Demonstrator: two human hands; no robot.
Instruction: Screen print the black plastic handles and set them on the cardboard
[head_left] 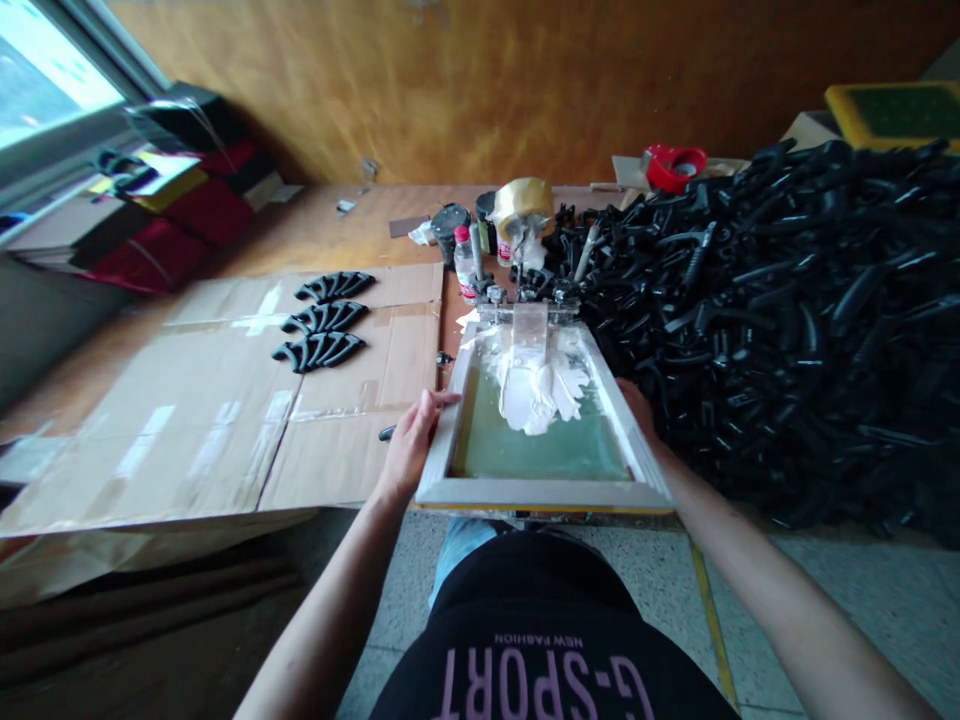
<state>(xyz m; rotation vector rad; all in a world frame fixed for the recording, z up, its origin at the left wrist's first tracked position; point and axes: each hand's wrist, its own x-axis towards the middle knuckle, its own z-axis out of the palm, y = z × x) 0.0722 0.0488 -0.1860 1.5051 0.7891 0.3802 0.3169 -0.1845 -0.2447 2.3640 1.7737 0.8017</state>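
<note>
A screen-printing frame (540,492) with a pale wooden rim and green mesh sits hinged on a clamp at the table's front edge. White ink (538,392) is smeared over the far part of the mesh. My left hand (414,442) grips the frame's left rail, fingers curled over its top. My right hand (636,405) lies against the right rail, mostly hidden behind it. A black part (387,433) pokes out under the frame near my left hand.
A large heap of black plastic handles (787,320) fills the right side. Three rows of black parts (322,320) lie on flattened cardboard (187,430) at left. A tape roll (523,200), bottles and jars stand behind the frame. Red tape dispenser (675,165) at back.
</note>
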